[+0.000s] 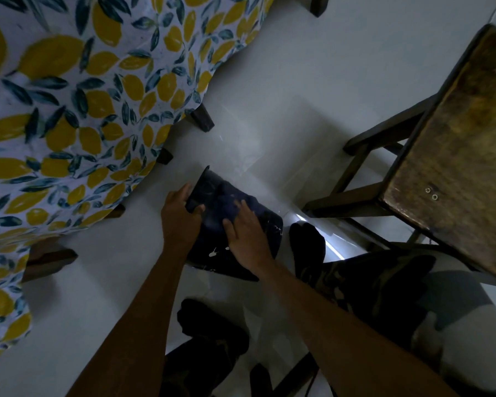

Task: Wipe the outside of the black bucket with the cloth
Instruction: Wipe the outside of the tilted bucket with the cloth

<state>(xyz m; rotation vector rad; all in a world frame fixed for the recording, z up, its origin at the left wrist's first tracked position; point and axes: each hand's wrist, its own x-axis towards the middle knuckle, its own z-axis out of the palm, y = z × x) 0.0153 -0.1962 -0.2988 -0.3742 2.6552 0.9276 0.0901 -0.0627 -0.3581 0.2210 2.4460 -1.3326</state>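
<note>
The black bucket (212, 184) is looking like smooth plastic with a dull sheen, flecked with pale specks at its six o'clock end. A dark blue cloth (229, 202) is lying soft and matt over it. The floor (269, 96) is showing glossy and smooth. At three o'clock, the wooden stool (455, 144) is looking worn and grainy; at ten o'clock, the lemon-print tablecloth (69, 96) is draping in matt folds.
</note>
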